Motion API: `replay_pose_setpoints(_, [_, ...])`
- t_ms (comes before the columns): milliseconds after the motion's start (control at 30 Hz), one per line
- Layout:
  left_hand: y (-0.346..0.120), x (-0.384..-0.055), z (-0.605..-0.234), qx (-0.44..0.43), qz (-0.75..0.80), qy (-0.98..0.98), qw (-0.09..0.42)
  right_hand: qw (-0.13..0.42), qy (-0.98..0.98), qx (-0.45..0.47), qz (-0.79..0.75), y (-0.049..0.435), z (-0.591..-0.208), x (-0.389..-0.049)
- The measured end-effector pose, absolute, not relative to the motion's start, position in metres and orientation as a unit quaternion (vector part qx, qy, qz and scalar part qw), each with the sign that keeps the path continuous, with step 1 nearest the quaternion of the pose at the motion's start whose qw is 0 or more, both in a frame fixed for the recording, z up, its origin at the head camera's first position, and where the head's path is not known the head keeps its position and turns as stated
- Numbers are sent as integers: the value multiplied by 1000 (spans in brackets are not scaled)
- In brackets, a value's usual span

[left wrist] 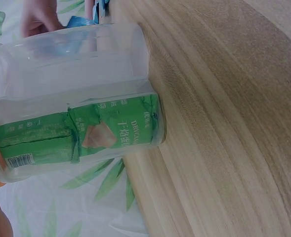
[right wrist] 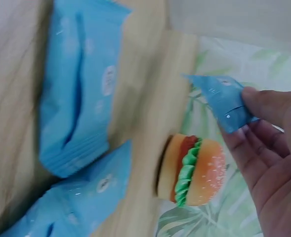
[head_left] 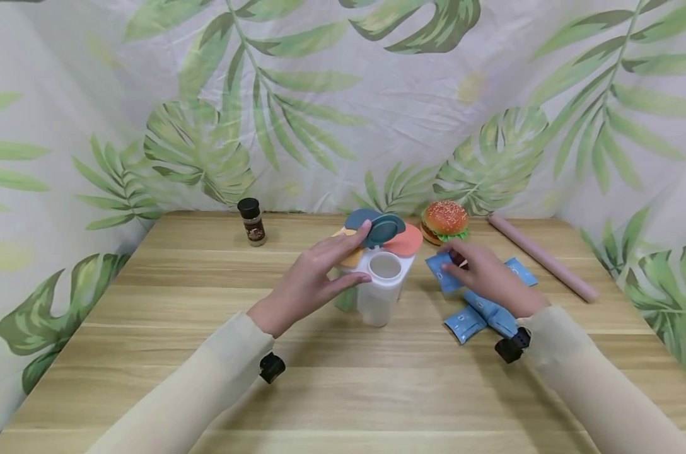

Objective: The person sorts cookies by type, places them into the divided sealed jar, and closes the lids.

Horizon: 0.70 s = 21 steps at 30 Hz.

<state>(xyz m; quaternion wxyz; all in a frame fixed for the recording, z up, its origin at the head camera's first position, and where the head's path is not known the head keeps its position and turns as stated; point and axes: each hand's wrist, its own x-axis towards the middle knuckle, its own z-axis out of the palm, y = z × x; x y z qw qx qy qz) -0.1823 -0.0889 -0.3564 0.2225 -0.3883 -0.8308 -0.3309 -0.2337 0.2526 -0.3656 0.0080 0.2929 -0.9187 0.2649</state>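
Note:
A clear multi-compartment storage container [head_left: 377,299] stands upright on the table, with its dark teal flip lid [head_left: 384,230] raised over a round opening. My left hand [head_left: 314,271] reaches to it, fairly straight fingers at the raised lid and thumb beside the rim of the opening. Green snack packets [left wrist: 76,133] show through the container's wall in the left wrist view. To the right of the container, my right hand [head_left: 487,274] pinches a small blue packet [right wrist: 224,101] between thumb and fingers. Below that hand lie several more blue packets [right wrist: 81,89].
A toy hamburger [head_left: 445,221] sits behind the packets, close to the leafy backdrop. Along the right side lies a pinkish rod [head_left: 541,256]. A black-capped spice jar [head_left: 253,222] stands at the back left of the wooden table [head_left: 167,321].

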Motion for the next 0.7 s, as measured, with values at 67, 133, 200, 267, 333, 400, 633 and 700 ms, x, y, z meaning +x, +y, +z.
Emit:
replay_pose_setpoints(67, [-89, -182, -356, -389, -331, -831, 222, 36, -912, 292, 285, 252, -362, -230])
replay_pose_setpoints(133, [-90, -183, -356, -388, -330, -832, 220, 58, -906, 287, 305, 252, -358, -227])
replay_pose_setpoints(200, [-90, -183, -357, -388, -331, -831, 221, 75, -899, 284, 326, 251, -352, -224])
replay_pose_setpoints(267, [-90, -183, -357, -389, -331, -830, 222, 96, -887, 285, 351, 250, -346, -221])
replay_pose_setpoints(333, [-89, -183, -357, -391, -331, -829, 225, 115, -872, 293, 376, 249, -340, -218])
replay_pose_setpoints(400, [-89, -183, -357, -390, -329, -829, 227, 136, -855, 304, 398, 246, -334, -214])
replay_pose_setpoints(633, [-88, -183, -359, -386, -327, -833, 226, 168, -786, 343, 486, 232, -319, -206])
replay_pose_setpoints(700, [-87, -183, -359, -386, -328, -833, 224, 174, -769, 356, 502, 227, -316, -204])
